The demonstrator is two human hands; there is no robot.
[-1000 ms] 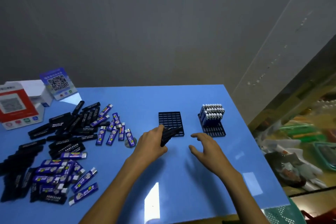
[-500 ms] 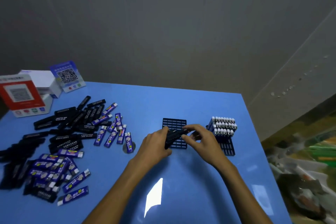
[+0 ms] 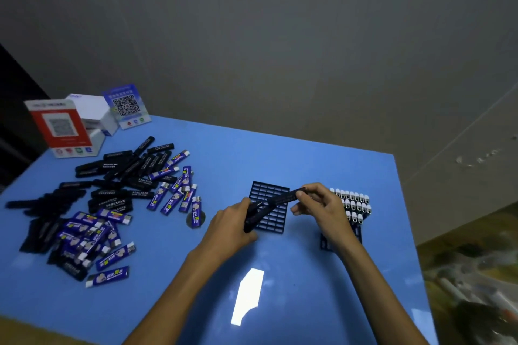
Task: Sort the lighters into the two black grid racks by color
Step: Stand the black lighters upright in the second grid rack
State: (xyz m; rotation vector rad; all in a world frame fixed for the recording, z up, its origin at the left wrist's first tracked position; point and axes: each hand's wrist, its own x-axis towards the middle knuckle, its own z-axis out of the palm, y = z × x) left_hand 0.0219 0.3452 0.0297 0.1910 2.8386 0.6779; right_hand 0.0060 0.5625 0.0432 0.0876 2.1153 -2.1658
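Over empty left rack (image 3: 269, 211): left hand (image 3: 232, 228) grips bunched black lighters (image 3: 256, 214); right hand (image 3: 322, 204) pinches one black lighter (image 3: 284, 199) free, likely for slotting; right rack (image 3: 354, 228) holds blue lighters (image 3: 354, 203)

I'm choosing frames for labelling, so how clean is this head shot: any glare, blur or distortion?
Head view: dim overall; a bright window-like glare patch sits on the blue table between the forearms; black lighters at the far left smear into blur, as does the clutter at the lower right; wide-angle bending tilts the table edges; the left hand and right hand read fairly sharp.
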